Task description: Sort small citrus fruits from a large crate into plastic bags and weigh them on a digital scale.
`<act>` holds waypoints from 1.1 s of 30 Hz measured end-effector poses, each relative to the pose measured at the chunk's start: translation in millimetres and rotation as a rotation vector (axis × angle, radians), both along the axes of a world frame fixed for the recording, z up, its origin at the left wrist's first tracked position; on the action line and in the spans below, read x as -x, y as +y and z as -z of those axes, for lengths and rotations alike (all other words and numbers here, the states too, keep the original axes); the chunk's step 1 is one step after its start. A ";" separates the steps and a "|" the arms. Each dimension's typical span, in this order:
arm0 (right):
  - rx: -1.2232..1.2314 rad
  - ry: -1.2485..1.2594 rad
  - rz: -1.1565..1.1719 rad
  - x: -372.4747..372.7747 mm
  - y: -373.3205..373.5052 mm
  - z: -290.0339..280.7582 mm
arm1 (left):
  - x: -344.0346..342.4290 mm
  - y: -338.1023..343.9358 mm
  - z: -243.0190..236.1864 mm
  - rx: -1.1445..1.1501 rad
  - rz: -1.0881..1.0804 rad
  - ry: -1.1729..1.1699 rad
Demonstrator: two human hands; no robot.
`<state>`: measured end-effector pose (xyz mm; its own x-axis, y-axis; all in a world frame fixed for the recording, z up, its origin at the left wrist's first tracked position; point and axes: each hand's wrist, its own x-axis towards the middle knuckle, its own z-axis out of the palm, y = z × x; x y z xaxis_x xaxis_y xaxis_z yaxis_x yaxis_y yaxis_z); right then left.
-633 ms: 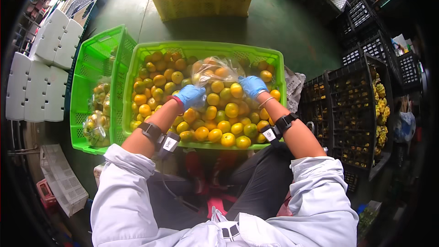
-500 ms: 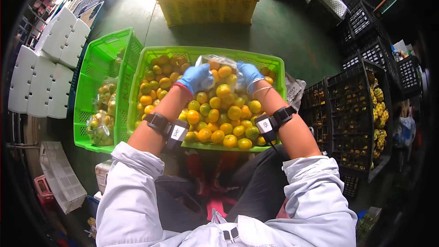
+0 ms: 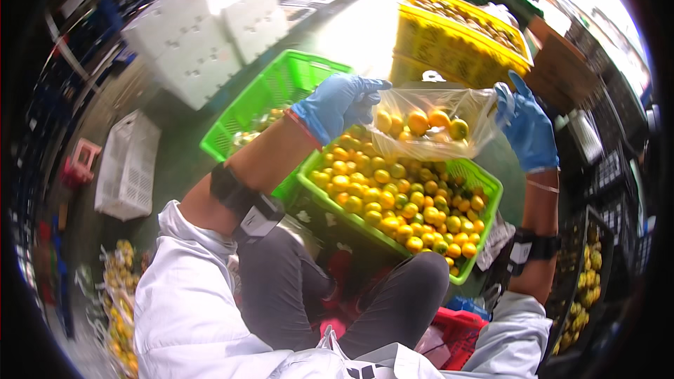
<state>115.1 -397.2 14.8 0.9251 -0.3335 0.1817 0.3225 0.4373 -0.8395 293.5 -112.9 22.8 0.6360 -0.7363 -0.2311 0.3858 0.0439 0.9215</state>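
Note:
A see-through plastic bag (image 3: 479, 121) with several orange and greenish citrus fruits in its lower part is stretched between my hands. My left hand (image 3: 337, 107), in a blue glove, is closed on the bag's left top corner. At the right top corner my blue-gloved right hand (image 3: 526, 126) pinches the edge, one finger sticking up. Below the bag, a light green crate (image 3: 375, 237) holds many loose citrus fruits (image 3: 414, 200); the bag hides its far part.
Left of it stands another green crate (image 3: 235, 116) with bagged fruit. Beyond are a yellow crate (image 3: 460, 45) of fruit and white boxes (image 3: 186, 42). A white basket (image 3: 130, 168) lies at left, fruit (image 3: 119, 274) at lower left, black crates (image 3: 583, 288) at right.
The bag has been raised out from over the loose fruit and now hangs higher, with fruit visible inside. My hands have moved farther apart, and the view has turned.

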 end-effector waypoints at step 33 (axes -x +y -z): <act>1.687 0.850 0.233 -79.0 158.4 261.4 | 230.9 518.4 122.1 -0.171 -1.244 -0.062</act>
